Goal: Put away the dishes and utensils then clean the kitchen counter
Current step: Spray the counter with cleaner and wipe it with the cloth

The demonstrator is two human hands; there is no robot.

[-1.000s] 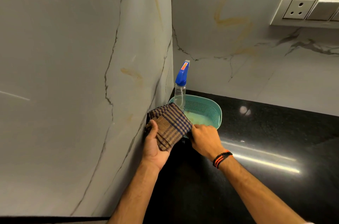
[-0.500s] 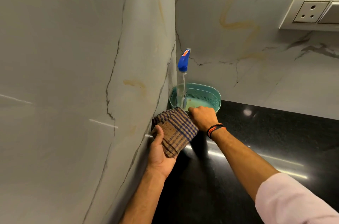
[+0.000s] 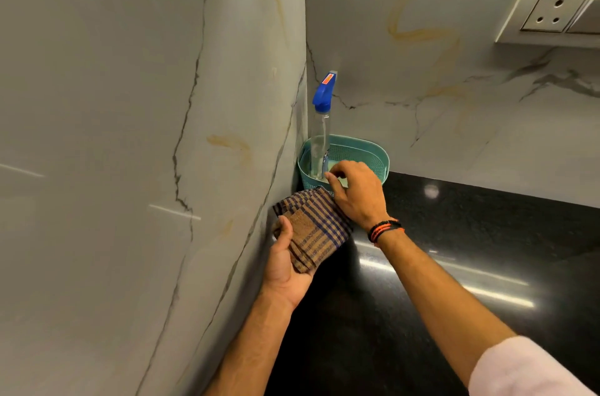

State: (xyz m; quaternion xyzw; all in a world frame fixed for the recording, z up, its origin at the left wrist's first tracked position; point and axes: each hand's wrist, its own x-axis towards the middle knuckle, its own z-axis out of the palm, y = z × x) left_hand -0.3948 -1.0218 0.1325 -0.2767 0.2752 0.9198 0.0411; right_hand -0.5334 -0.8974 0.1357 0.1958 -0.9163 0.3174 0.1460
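Observation:
My left hand [image 3: 285, 266] holds a folded brown-and-blue checked cloth [image 3: 313, 230] against the marble side wall, just above the black counter [image 3: 470, 249]. My right hand [image 3: 360, 194] reaches over the front rim of a teal perforated basket [image 3: 373, 152] in the corner. Its fingers are loosely bent beside the base of a clear spray bottle [image 3: 319, 136] with a blue trigger head, which stands upright in the basket. The fingers do not wrap the bottle. My right hand hides part of the basket's inside.
Marble walls [image 3: 130, 168] meet at the corner behind the basket. A socket and switch panel [image 3: 555, 11] sits high on the back wall at the right. The glossy counter stretches to the right and toward me.
My right hand let go of the cloth, moved up to the basket rim and now reaches in beside the bottle. My left hand keeps the cloth.

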